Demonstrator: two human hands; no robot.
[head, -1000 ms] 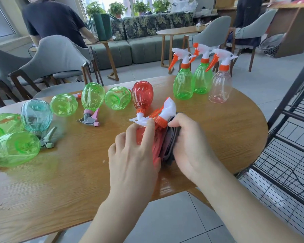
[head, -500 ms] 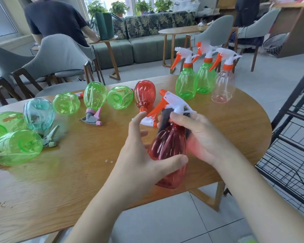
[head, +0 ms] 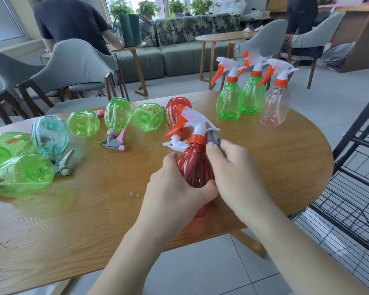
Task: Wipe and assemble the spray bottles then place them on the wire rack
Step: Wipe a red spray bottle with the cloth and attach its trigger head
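This looks like an office lounge or café-style common room: a long green sofa with leaf-print cushions runs under windows lined with potted plants. Grey upholstered chairs on dark wooden legs stand around rounded wooden tables on a pale tiled floor. A person in a dark shirt sits at a side table

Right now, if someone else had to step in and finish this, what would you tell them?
Left hand grips the red bottle low on its body, sprayer already on. Right hand holds the grey cloth against its neck.
Done: three assembled bottles stand at the table's far edge.
Left: finish wiping this one, then the bottles lying at the left, and move all to the wire rack.
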